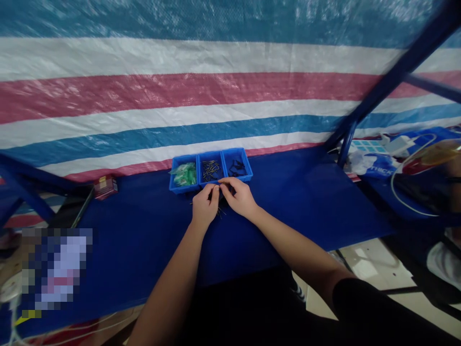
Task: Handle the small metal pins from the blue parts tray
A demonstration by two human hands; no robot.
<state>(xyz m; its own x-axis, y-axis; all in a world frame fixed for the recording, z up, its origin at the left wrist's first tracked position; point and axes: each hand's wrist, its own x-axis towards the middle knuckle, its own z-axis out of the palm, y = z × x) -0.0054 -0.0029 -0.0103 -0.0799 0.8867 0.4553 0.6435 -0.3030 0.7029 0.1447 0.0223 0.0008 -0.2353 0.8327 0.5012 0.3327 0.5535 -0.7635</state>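
Both hands meet just in front of the blue plastic three-compartment tray [211, 166] on the blue-covered desk [288, 202], left hand [204, 206] and right hand [240, 196] pinched together on a tiny dark metal pin [218, 185], kept near its tray for easy reach.

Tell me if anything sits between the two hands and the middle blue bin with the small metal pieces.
Nothing visible does. The left hand and right hand meet just in front of the middle bin, with only bare blue table between.
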